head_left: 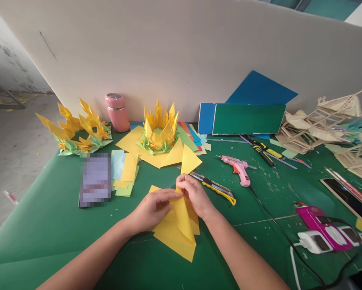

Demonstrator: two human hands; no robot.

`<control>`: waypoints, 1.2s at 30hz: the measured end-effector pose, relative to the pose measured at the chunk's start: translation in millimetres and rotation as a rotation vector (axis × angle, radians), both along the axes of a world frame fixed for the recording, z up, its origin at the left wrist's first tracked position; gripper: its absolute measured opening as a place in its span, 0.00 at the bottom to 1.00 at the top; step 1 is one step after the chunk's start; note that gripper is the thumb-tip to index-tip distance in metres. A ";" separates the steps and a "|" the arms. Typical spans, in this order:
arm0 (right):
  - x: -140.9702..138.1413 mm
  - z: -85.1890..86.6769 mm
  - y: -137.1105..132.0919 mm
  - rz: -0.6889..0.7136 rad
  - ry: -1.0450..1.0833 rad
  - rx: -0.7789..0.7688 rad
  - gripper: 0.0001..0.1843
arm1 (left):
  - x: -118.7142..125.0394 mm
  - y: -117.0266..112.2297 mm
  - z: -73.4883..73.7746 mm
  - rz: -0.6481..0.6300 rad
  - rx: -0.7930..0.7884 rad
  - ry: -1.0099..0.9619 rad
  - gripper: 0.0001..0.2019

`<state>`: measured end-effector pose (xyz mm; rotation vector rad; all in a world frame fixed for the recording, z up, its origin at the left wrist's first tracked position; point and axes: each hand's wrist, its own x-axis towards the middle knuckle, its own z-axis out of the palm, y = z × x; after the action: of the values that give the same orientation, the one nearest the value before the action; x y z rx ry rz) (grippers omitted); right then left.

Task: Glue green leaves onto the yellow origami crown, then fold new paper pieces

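Note:
A sheet of yellow paper (181, 219), partly folded over on itself, lies on other yellow sheets at the near middle of the table. My right hand (195, 195) pinches the paper's top edge between thumb and fingers. From the left, my left hand (153, 207) holds the same paper, its fingertips on the fold close to the right hand and its thumb lower down. Just beyond my hands is another yellow paper piece (190, 159). A yellow utility knife (215, 187) lies right of my right hand. The paper's underside and part of the fold are hidden.
Two yellow paper crowns, one at left (78, 129) and one at centre (159, 131), stand near a pink bottle (118, 112). A tablet-like object (95, 180) lies left. To the right are a pink glue gun (239, 169), its cord, a magenta power strip (324, 227), a phone (346, 197) and stick models (316, 121).

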<state>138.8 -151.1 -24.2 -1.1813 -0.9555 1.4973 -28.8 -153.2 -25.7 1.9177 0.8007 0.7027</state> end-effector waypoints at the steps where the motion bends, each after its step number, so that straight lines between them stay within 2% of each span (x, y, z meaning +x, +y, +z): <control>1: -0.2 0.2 -0.5 0.009 -0.012 0.012 0.08 | -0.1 -0.2 -0.9 0.017 -0.004 0.002 0.19; 7: 0.4 -0.8 -2.4 0.063 -0.048 0.109 0.15 | -0.8 1.3 -0.5 0.164 -0.028 -0.019 0.19; 13: 6.5 0.7 -4.2 0.064 -0.204 0.148 0.17 | -4.5 5.4 2.1 0.230 -0.121 -0.074 0.19; 17: 8.4 2.9 -7.8 0.116 -0.228 0.118 0.16 | -5.2 4.4 4.7 0.204 -0.173 -0.103 0.19; 23: 3.7 0.5 -8.3 0.090 -0.251 0.162 0.17 | -2.6 3.4 8.4 0.177 -0.175 -0.131 0.19; 36: 3.4 -1.2 -6.1 0.086 -0.136 0.021 0.23 | -4.8 5.9 7.7 0.135 -0.209 -0.113 0.19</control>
<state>142.3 -157.2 -25.5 -1.2535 -1.1235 1.4855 -33.6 -147.3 -18.1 1.6338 0.9018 0.7712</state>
